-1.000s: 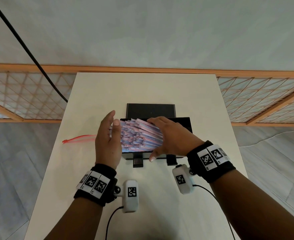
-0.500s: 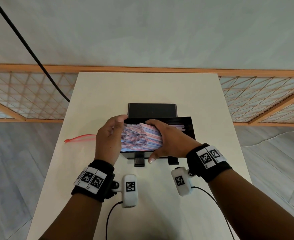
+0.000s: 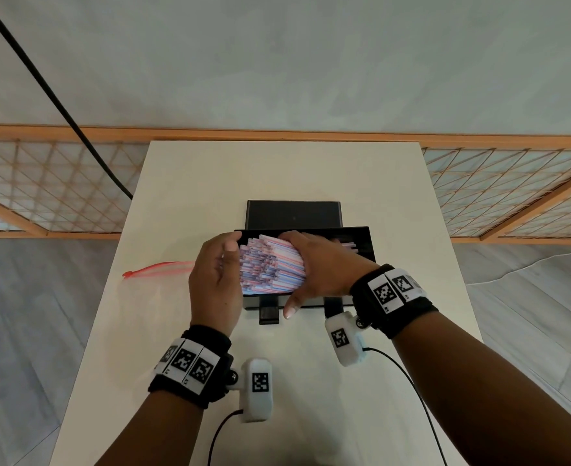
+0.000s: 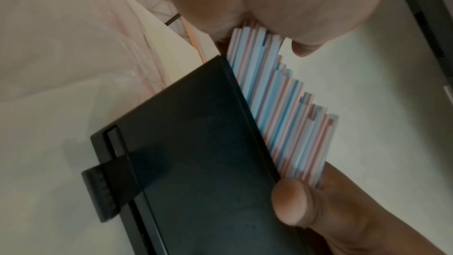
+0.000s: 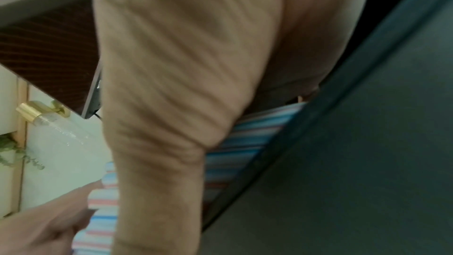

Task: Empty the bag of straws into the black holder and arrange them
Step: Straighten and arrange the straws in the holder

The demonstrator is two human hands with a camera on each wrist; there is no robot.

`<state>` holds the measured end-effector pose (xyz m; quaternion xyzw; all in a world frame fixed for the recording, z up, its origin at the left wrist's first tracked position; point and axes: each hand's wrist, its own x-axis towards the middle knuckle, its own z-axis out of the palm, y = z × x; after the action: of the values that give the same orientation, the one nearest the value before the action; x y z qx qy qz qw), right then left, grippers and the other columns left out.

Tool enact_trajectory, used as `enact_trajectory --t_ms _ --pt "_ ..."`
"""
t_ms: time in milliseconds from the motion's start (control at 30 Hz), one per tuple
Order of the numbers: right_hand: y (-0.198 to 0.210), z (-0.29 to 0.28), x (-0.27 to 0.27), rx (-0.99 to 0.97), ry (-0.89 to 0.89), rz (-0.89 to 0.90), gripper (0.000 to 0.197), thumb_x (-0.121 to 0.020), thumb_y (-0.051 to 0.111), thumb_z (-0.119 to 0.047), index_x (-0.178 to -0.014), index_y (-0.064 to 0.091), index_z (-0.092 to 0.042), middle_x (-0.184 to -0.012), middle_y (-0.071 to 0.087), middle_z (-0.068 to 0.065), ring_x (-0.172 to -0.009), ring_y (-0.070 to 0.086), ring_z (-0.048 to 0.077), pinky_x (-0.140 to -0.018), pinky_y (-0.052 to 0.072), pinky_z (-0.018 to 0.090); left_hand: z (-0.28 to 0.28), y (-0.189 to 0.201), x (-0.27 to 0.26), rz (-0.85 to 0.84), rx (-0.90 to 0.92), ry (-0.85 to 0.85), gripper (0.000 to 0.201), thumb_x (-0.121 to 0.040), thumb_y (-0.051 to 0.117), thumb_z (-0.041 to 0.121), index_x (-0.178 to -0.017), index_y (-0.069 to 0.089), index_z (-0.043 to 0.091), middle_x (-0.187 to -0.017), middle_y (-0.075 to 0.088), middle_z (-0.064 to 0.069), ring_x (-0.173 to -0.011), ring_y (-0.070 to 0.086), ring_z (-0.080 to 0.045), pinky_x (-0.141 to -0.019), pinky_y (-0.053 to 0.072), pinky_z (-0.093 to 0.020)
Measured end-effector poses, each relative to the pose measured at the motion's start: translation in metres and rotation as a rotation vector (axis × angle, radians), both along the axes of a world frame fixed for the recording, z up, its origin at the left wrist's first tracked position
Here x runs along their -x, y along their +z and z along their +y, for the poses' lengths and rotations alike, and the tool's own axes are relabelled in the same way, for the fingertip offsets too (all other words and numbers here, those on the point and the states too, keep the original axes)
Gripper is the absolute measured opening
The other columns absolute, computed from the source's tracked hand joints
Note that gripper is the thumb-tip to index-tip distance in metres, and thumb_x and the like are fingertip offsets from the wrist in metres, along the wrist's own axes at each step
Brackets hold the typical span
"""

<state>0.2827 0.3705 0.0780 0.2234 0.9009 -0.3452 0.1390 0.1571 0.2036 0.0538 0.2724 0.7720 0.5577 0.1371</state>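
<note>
With the bag (image 3: 158, 280) lying emptied at nine o'clock, my right hand (image 3: 321, 267) grasps the straws (image 3: 270, 270) in the holder (image 3: 361, 237) while my flat left hand (image 3: 215, 280) squares their uneven ends.

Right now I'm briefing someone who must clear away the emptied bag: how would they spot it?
Start at the pale table with the black holder in its middle, where both hands square up striped straws. Look to the holder's left, beyond the left hand: the bag lies flat there. It is clear plastic, nearly invisible, with a red zip strip along its far edge.
</note>
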Motion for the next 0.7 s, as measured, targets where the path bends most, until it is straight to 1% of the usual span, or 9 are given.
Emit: enact_trajectory --t_ms 67,133,200,267,333,433,533,633,700 --pt "0.0 -0.001 0.0 0.04 0.0 0.012 0.122 -0.049 0.098 -0.057 -0.149 0.034 -0.033 -0.138 0.059 -0.006 -0.123 0.058 0.018 -0.11 0.047 0.046 0.002 0.0 0.001 -0.041 -0.024 0.001 0.042 -0.104 0.04 0.042 -0.126 0.069 0.021 -0.123 0.069 0.008 -0.115 0.065 -0.009 -0.102 0.052 -0.034" --pt "0.0 -0.001 0.0 0.07 0.003 0.013 0.119 -0.05 0.1 -0.053 -0.149 0.035 -0.033 -0.135 0.063 -0.008 -0.119 0.061 0.016 -0.108 0.05 0.044 0.002 0.0 0.002 -0.067 -0.044 -0.001 0.04 -0.105 0.04 0.04 -0.127 0.069 0.022 -0.121 0.069 0.012 -0.114 0.065 -0.004 -0.102 0.052 -0.034" --pt "0.001 0.0 0.001 0.068 0.003 0.009 0.119 -0.05 0.1 -0.054 -0.148 0.036 -0.033 -0.133 0.064 -0.008 -0.118 0.062 0.016 -0.108 0.05 0.044 0.003 0.001 0.003 -0.1 -0.057 0.0 0.041 -0.105 0.04 0.043 -0.127 0.069 0.022 -0.12 0.069 0.017 -0.112 0.065 0.0 -0.102 0.053 -0.033" --pt "0.001 -0.001 0.003 0.042 -0.001 0.014 0.121 -0.049 0.099 -0.057 -0.148 0.036 -0.032 -0.135 0.063 -0.008 -0.12 0.061 0.017 -0.11 0.047 0.048 0.003 0.001 0.005 -0.119 -0.076 0.001 0.044 -0.105 0.04 0.046 -0.127 0.069 0.022 -0.121 0.07 0.016 -0.115 0.066 -0.004 -0.103 0.053 -0.037" --pt "0.0 -0.004 0.003 0.018 -0.01 0.031 0.122 -0.048 0.096 -0.061 -0.149 0.034 -0.033 -0.138 0.061 -0.008 -0.122 0.06 0.018 -0.111 0.045 0.051 0.005 0.0 0.007 -0.116 -0.078 -0.003 0.05 -0.103 0.038 0.052 -0.128 0.069 0.022 -0.125 0.07 0.011 -0.119 0.065 -0.01 -0.105 0.052 -0.043" --pt "-0.004 -0.009 0.004 0.042 -0.025 0.069 0.123 -0.048 0.097 -0.058 -0.15 0.033 -0.034 -0.139 0.061 -0.008 -0.122 0.061 0.018 -0.108 0.049 0.047 0.009 0.0 0.01 -0.123 -0.075 -0.009 0.057 -0.098 0.036 0.061 -0.129 0.068 0.024 -0.128 0.068 0.011 -0.123 0.064 -0.013 -0.107 0.051 -0.046" --pt "-0.005 -0.008 0.006 0.049 -0.022 0.065 0.124 -0.049 0.099 -0.055 -0.151 0.033 -0.034 -0.139 0.063 -0.007 -0.122 0.061 0.019 -0.108 0.05 0.044 0.012 0.001 0.012 -0.128 -0.089 -0.022 0.055 -0.097 0.035 0.063 -0.124 0.069 0.029 -0.125 0.069 0.016 -0.121 0.065 -0.01 -0.106 0.052 -0.04" --pt "-0.005 -0.007 0.007 0.044 -0.029 0.074 0.124 -0.05 0.099 -0.056 -0.152 0.033 -0.033 -0.139 0.061 -0.006 -0.123 0.06 0.019 -0.108 0.049 0.045 0.015 0.003 0.013 -0.136 -0.097 -0.039 0.052 -0.096 0.034 0.065 -0.12 0.068 0.034 -0.121 0.068 0.019 -0.118 0.063 -0.001 -0.102 0.05 -0.027" --pt "-0.007 -0.009 0.009 0.043 -0.046 0.098 0.123 -0.049 0.099 -0.057 -0.151 0.033 -0.034 -0.138 0.061 -0.006 -0.121 0.06 0.018 -0.107 0.05 0.046 0.017 0.004 0.016 -0.136 -0.092 -0.041 0.05 -0.096 0.032 0.064 -0.119 0.067 0.036 -0.122 0.068 0.018 -0.116 0.063 0.003 -0.1 0.049 -0.023"
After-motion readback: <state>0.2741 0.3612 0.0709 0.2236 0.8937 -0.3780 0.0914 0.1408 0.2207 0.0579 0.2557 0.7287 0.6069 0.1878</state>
